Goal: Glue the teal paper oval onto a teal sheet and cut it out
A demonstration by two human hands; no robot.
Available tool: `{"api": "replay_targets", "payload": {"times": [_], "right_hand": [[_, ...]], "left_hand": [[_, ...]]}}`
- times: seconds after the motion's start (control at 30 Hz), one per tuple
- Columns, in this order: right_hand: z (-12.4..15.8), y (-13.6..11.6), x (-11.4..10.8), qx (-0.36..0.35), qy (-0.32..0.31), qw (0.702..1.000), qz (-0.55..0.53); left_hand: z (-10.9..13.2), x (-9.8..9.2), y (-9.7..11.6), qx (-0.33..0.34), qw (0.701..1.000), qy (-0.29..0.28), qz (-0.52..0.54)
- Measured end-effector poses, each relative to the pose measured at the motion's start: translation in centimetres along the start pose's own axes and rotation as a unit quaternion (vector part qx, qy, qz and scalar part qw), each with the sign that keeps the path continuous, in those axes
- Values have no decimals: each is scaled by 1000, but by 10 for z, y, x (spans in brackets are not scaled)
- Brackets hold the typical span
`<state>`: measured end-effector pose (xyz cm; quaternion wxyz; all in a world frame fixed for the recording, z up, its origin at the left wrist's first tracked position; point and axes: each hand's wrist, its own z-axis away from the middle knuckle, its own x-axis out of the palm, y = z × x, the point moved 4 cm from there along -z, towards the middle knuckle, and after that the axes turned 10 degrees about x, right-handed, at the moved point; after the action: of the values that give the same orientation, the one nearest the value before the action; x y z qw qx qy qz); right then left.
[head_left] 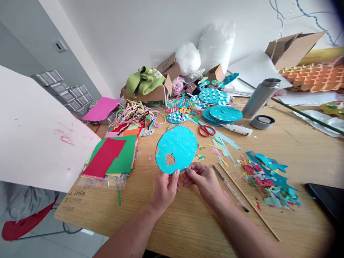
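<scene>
A round blue cardboard disc is held up over the wooden table, with a patch of bare brown near its lower left. My left hand pinches its bottom edge between thumb and fingers. Just to the right, my right hand has thumb and fingertips closed on the same lower edge. Behind the disc stand small paper fish figures on a blue-and-white base. Red-handled scissors lie beyond it to the right, near a white glue bottle and a stack of blue discs.
Coloured paper sheets lie to the left beside tangled pipe cleaners. A pen and a thin wooden stick rest by my right forearm. Paper scraps, a steel flask and a black device are on the right.
</scene>
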<state>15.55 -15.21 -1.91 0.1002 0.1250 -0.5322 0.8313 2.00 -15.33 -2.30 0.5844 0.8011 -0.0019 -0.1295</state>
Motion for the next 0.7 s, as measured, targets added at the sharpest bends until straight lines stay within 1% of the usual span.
{"api": "replay_targets", "payload": {"times": [0.07, 0.17, 0.23, 0.33, 0.47, 0.6, 0.7], "right_hand": [[0, -1, 0, -4, 7, 1000, 18], [3, -2, -1, -43, 49, 996, 60], [6, -3, 0, -83, 74, 989, 100], [10, -2, 3, -121, 85, 975, 164], [10, -1, 2, -118, 95, 968, 201], [8, -2, 1, -111, 106, 962, 226], [9, -3, 1, -112, 108, 956, 247]], "left_hand": [[0, -3, -2, -3, 1000, 19, -16], [-1, -8, -2, 13, 997, 48, -60], [-2, -10, 1, 31, 994, 52, -96], [-2, -9, 10, 58, 988, 46, -136], [-3, -6, 21, 98, 977, 36, -186], [-3, -2, 23, 144, 960, 31, -239], [-1, 1, 23, 167, 951, 25, -257]]}}
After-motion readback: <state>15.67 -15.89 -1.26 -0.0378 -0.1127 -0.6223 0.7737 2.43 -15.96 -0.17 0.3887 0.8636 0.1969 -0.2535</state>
